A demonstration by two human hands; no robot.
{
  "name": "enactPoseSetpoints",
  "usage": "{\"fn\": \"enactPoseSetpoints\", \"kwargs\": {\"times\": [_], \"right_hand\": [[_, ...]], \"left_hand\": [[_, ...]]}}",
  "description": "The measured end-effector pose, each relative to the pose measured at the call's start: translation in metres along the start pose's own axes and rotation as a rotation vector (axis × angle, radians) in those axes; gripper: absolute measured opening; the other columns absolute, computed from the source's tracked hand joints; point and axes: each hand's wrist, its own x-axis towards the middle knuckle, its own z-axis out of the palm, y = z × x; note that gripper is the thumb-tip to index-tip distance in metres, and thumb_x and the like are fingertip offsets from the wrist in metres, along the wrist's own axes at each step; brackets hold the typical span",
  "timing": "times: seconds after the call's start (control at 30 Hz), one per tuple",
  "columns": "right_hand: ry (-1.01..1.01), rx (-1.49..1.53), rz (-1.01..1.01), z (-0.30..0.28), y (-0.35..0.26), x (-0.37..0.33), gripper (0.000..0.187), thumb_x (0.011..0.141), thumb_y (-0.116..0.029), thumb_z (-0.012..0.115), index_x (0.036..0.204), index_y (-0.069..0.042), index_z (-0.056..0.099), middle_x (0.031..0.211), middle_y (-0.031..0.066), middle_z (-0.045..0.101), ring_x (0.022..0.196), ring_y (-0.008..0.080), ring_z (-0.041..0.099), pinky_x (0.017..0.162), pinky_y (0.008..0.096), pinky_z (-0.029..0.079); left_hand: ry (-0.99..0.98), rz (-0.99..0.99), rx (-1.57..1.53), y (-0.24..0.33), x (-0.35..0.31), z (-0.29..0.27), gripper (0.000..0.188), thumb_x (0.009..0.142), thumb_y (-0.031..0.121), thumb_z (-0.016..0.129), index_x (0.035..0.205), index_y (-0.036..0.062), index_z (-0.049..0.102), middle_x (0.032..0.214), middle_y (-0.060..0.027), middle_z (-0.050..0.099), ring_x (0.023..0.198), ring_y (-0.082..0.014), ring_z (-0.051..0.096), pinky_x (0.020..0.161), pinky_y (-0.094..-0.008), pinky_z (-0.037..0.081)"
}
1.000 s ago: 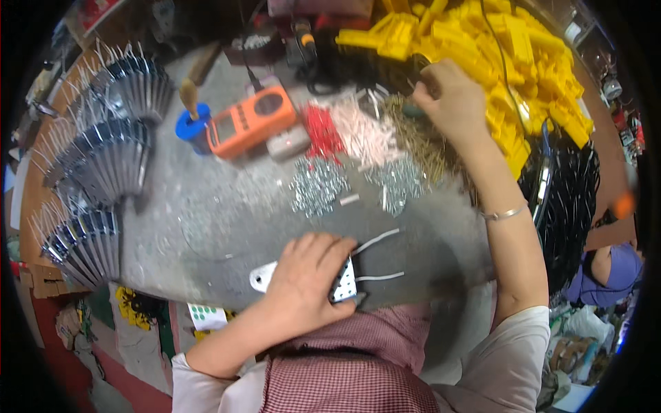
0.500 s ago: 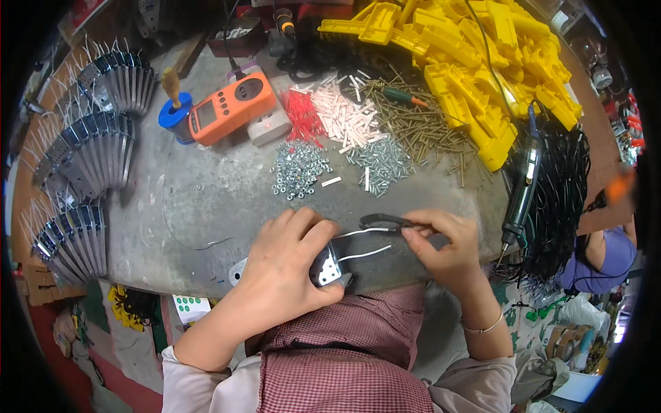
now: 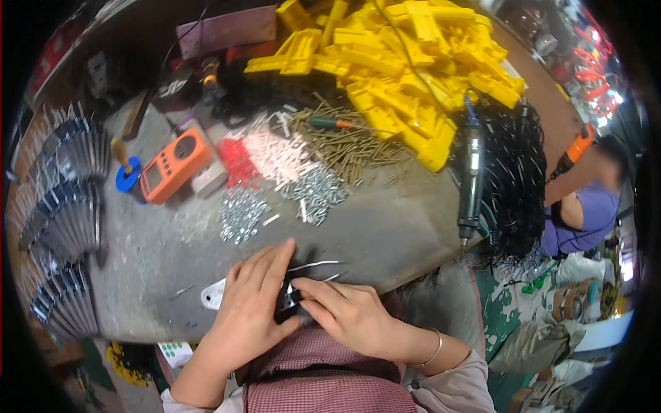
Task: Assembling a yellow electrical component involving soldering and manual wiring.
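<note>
My left hand [image 3: 253, 303] lies over a small black part [image 3: 288, 304] with white wires [image 3: 313, 265] at the near edge of the grey workbench [image 3: 385, 234], pressing it down. My right hand [image 3: 344, 313] meets it from the right, fingertips pinched on the same black part. A white flat piece [image 3: 213, 294] pokes out from under my left hand. Most of the part is hidden by my fingers.
Piles of silver screws [image 3: 241, 215], brass screws [image 3: 344, 144], white pieces [image 3: 279, 155] and red pieces [image 3: 237, 162] lie beyond. An orange meter [image 3: 172, 165] sits left, yellow plastic housings [image 3: 406, 48] at the back, black cable bundles [image 3: 516, 172] and an electric screwdriver [image 3: 471, 172] right. Dark fanned parts [image 3: 62, 206] line the left edge. Another person [image 3: 585, 206] is at far right.
My right hand came back from the far brass screw pile to the black part and now pinches it beside my left hand. The view has shifted closer over the bench.
</note>
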Motion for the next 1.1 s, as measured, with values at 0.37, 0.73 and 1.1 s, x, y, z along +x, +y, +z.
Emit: {"fn": "enactPoseSetpoints", "kwargs": {"times": [0.37,0.73,1.1], "right_hand": [[-0.060,-0.871,-0.183,-0.104,0.078,0.051,0.012,0.079,-0.015,0.055,0.085,-0.008,0.062,0.090,0.0081,0.060,0.085,0.0258,0.061,0.065,0.0403,0.053],[0.403,-0.551,0.160,-0.190,0.111,0.103,0.021,0.079,-0.018,0.067,0.089,-0.002,0.058,0.078,0.0101,0.063,0.075,0.0233,0.063,0.066,0.0348,0.048],[-0.103,0.921,0.316,-0.068,-0.004,0.029,0.020,0.086,-0.016,0.065,0.101,-0.002,0.064,0.096,0.0057,0.064,0.088,0.0123,0.060,0.080,0.0285,0.048]], "left_hand": [[-0.002,0.052,0.230,-0.007,-0.006,0.012,0.079,0.055,0.021,0.082,0.124,0.0023,0.047,0.123,-0.0126,0.053,0.111,-0.0299,0.051,0.092,-0.0451,0.035],[0.092,0.113,-0.011,-0.021,-0.005,0.007,0.101,0.062,0.046,0.079,0.141,0.0028,0.033,0.140,-0.0203,0.040,0.128,-0.0393,0.040,0.106,-0.0475,0.029],[0.339,-0.225,-1.322,0.013,-0.033,0.002,0.089,0.076,0.058,0.066,0.141,0.0062,0.035,0.134,-0.0166,0.047,0.116,-0.0330,0.052,0.093,-0.0404,0.046]]}}
